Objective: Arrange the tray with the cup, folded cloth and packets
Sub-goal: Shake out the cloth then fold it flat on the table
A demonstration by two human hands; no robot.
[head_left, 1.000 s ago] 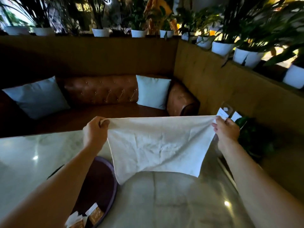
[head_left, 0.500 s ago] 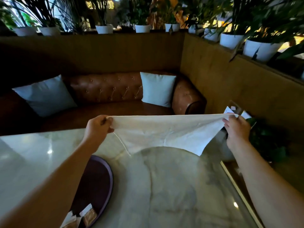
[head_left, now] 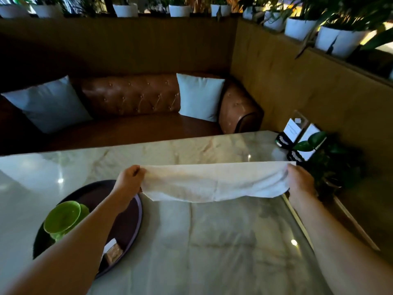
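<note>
A white cloth (head_left: 214, 182) is stretched flat between my two hands, low over the marble table (head_left: 212, 241). My left hand (head_left: 129, 179) pinches its left end and my right hand (head_left: 299, 184) pinches its right end. A round dark tray (head_left: 129, 226) lies on the table at the lower left, partly hidden by my left forearm. On the tray stands a green cup (head_left: 63, 218). A brown and white packet (head_left: 113, 252) lies near the tray's front edge.
A brown leather sofa (head_left: 131, 96) with two pale cushions runs behind the table. A card holder (head_left: 295, 133) and a leafy plant (head_left: 327, 158) stand at the table's right corner. White plant pots line the ledge above the wall.
The cloth has come down from hanging open in the air to a narrow band just above the table. Both hands lowered; the view tilted down, showing the green cup on the tray.
</note>
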